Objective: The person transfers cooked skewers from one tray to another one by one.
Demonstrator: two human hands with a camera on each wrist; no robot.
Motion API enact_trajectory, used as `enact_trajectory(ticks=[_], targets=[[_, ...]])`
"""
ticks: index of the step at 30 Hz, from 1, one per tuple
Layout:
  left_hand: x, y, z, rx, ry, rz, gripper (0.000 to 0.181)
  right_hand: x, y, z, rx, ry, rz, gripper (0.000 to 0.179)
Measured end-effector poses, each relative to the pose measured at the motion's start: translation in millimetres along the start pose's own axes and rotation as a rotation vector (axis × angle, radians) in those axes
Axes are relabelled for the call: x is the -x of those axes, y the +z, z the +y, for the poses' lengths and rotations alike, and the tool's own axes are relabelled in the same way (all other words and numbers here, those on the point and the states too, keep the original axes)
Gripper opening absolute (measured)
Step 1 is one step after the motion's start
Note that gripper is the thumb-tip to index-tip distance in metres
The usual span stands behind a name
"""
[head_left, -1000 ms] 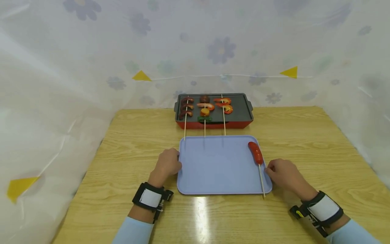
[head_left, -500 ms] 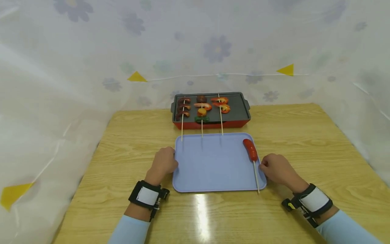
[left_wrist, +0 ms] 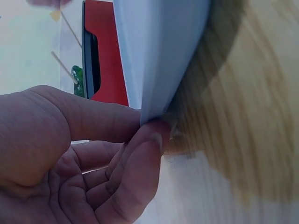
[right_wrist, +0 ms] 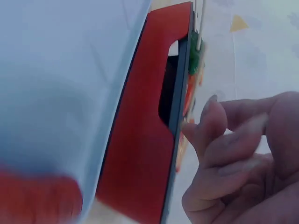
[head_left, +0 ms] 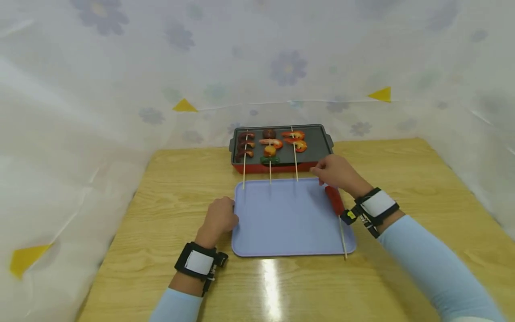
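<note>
My left hand [head_left: 219,218] pinches the left rim of a pale lavender tray [head_left: 285,223]; in the left wrist view the thumb and forefinger grip its edge [left_wrist: 161,56]. My right hand [head_left: 335,171] hovers over the tray's far right corner, beside the front of a red and black grill [head_left: 314,150]. Its fingers are loosely bent and hold nothing. Below it, a red sausage skewer [head_left: 335,201] lies along the tray's right side, its stick past the near rim. On the grill are a skewer of brown slices [head_left: 246,145], a mixed skewer [head_left: 270,151] and a shrimp skewer [head_left: 297,144].
The wooden table [head_left: 181,179] extends to both sides of the tray. The three grill skewers' sticks reach over the grill's front to the tray's far rim. Behind stands a whitish flower-patterned sheet [head_left: 241,67] with yellow triangles.
My right hand has let go of the tray's right rim and moved forward and left to the grill's front right. My left hand still grips the tray. The skewers have stayed put.
</note>
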State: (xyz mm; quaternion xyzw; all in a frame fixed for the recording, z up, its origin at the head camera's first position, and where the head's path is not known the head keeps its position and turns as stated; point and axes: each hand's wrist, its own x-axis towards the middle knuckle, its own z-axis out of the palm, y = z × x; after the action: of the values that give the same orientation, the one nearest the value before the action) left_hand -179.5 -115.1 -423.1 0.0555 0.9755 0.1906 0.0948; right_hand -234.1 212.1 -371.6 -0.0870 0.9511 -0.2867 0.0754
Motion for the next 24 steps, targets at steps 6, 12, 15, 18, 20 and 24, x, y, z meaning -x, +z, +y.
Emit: enact_trajectory(ticks=[6, 12, 15, 18, 20, 24], targets=[[2.9, 0.4, 5.2, 0.011, 0.000, -0.007, 0.022, -23.1, 22, -17, -0.053, 0.020, 0.058, 0.051], [2.7, -3.9, 7.7, 0.009, -0.019, -0.001, 0.023, -31.9, 34, -23, -0.071, 0.028, 0.100, 0.049], [3.8, -5.0, 6.0, 0.006, -0.031, 0.000, 0.023, -34.5, 37, -27, -0.101, 0.061, 0.094, 0.047], [5.6, -5.8, 3.3, 0.001, -0.036, 0.008, 0.021, -37.1, 40, -32, -0.129, 0.078, 0.093, 0.045], [6.2, -6.6, 3.9, -0.005, -0.034, 0.015, 0.020, -36.9, 39, -32, -0.131, 0.081, 0.096, 0.044], [7.3, -6.7, 4.9, -0.012, -0.034, 0.020, 0.018, -34.8, 37, -32, -0.133, 0.064, 0.098, 0.042]])
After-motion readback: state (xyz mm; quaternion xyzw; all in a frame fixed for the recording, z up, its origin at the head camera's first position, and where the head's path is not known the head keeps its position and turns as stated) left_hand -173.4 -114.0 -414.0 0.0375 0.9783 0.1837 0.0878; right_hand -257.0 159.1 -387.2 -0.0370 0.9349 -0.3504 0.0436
